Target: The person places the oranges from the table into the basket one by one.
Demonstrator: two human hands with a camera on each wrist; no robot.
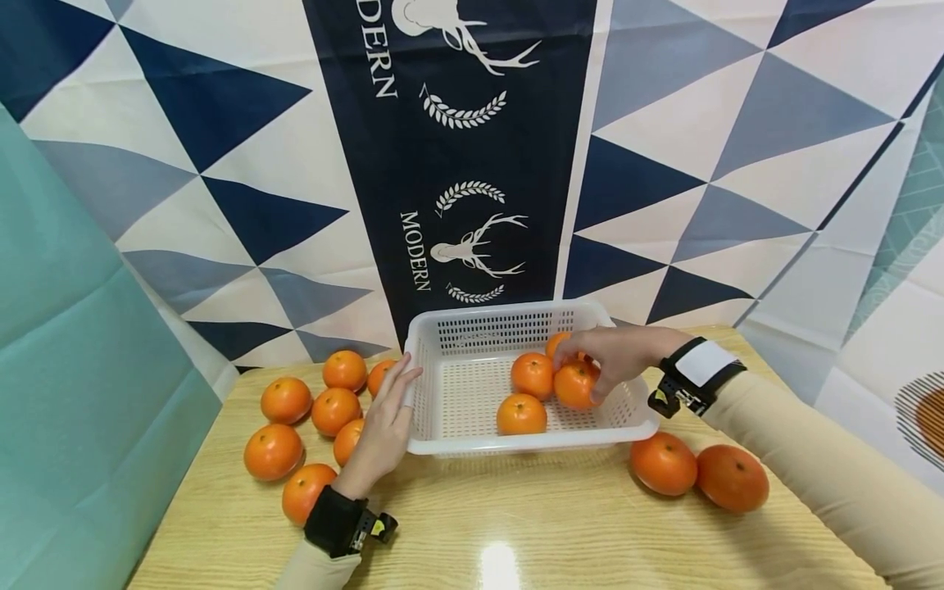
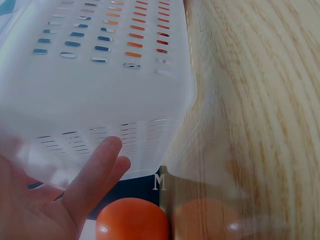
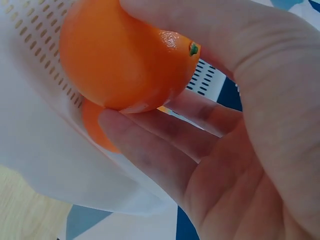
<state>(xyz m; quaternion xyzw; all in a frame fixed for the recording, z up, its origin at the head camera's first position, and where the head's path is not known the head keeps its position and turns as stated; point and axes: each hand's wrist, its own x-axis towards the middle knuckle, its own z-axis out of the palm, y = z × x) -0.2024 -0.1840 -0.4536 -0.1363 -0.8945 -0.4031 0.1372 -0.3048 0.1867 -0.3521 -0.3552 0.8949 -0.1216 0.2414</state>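
Observation:
A white perforated plastic basket [image 1: 472, 447] stands at the back of the table, with several oranges inside toward its right. My right hand [image 1: 615, 354] reaches over the basket's right end and holds an orange [image 1: 577, 385] between thumb and fingers. In the right wrist view this orange [image 3: 125, 55] shows its green stem spot, and another orange [image 3: 95, 125] lies behind it. My left hand [image 1: 383, 426] rests against the basket's left end, its fingers extended along the rim. The left wrist view has those fingers [image 2: 97, 170] lying along the basket's outer wall.
Left of the basket, several loose oranges [image 1: 286, 400] are grouped on the wooden table [image 1: 442, 524], some close to my left forearm. Two more round orange fruits [image 1: 732, 478] sit at the front right, beside my right sleeve. A patterned cloth [image 1: 472, 164] hangs directly behind the basket.

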